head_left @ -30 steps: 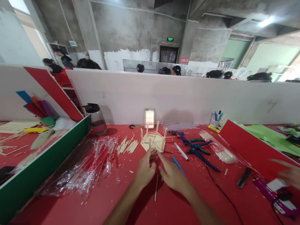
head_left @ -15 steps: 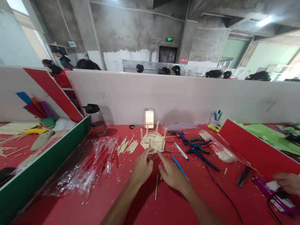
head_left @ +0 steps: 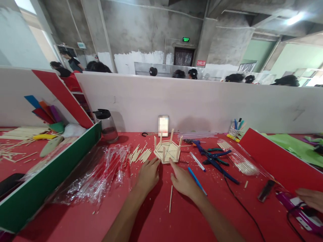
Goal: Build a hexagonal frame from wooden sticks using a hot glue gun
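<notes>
A six-sided wooden stick frame (head_left: 167, 152) with several upright posts stands on the red table in front of me. Pencil-like lines cross its flat base. My left hand (head_left: 148, 174) is at the frame's front left corner, fingers stretched forward and slightly bent, with nothing visible in them. The index finger of my right hand (head_left: 184, 179) points out and touches, or nearly touches, the front edge; its other fingers are curled loosely. A single loose wooden stick (head_left: 171, 199) lies between my forearms. Cut wooden sticks (head_left: 140, 154) are piled left of the frame.
Clear plastic wrapping (head_left: 93, 178) covers the left side. To the right lie a white marker (head_left: 198, 162), a blue pen (head_left: 197, 181), pliers (head_left: 217, 158) and bagged sticks (head_left: 238, 158). A jug (head_left: 108, 126) and a phone (head_left: 163, 126) stand behind. Another person's hand (head_left: 310, 197) rests by a purple device (head_left: 297, 213).
My left hand has moved off the front post, left and down to the frame's corner. My right index finger stays at the front edge. The view has shifted slightly.
</notes>
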`<state>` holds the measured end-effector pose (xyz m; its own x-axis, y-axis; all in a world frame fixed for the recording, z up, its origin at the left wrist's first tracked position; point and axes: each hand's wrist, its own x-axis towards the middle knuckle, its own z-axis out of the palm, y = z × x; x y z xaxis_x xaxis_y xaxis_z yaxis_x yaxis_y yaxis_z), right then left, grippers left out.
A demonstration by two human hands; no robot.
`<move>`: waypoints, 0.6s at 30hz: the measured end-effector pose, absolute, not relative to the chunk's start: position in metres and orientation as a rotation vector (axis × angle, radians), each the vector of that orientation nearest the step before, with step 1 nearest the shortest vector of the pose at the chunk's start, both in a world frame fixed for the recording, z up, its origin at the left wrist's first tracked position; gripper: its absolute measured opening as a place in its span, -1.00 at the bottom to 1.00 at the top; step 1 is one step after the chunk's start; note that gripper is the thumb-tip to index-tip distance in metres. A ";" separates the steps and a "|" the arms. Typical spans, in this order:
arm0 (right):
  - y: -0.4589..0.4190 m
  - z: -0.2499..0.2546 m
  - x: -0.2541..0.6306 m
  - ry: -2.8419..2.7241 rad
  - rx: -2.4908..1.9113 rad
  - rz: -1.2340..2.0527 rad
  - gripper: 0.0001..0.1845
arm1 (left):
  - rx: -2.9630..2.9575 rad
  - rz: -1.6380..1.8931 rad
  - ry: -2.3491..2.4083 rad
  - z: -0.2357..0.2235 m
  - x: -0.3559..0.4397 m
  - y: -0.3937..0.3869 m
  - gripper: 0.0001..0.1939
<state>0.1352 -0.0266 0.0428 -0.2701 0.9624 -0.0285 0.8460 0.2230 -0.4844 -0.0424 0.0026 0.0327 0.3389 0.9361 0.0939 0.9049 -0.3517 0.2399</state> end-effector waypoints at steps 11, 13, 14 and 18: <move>-0.024 0.042 0.133 -2.268 -1.774 0.528 -0.23 | 2.464 0.319 1.671 0.033 -0.042 -0.001 -0.41; -0.024 0.043 0.132 -2.278 -1.777 0.522 -0.23 | 2.458 0.318 1.683 0.033 -0.041 -0.001 -0.41; -0.024 0.044 0.132 -2.280 -1.776 0.522 -0.23 | 2.454 0.318 1.685 0.033 -0.041 -0.001 -0.42; -0.023 0.045 0.132 -2.267 -1.760 0.540 -0.22 | 2.448 0.327 1.665 0.032 -0.041 -0.001 -0.42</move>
<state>0.1316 -0.0234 0.0445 -0.2579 0.9649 -0.0496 0.8837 0.2148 -0.4159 -0.0413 -0.0008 0.0324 0.3550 0.9307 0.0884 0.8950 -0.3657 0.2555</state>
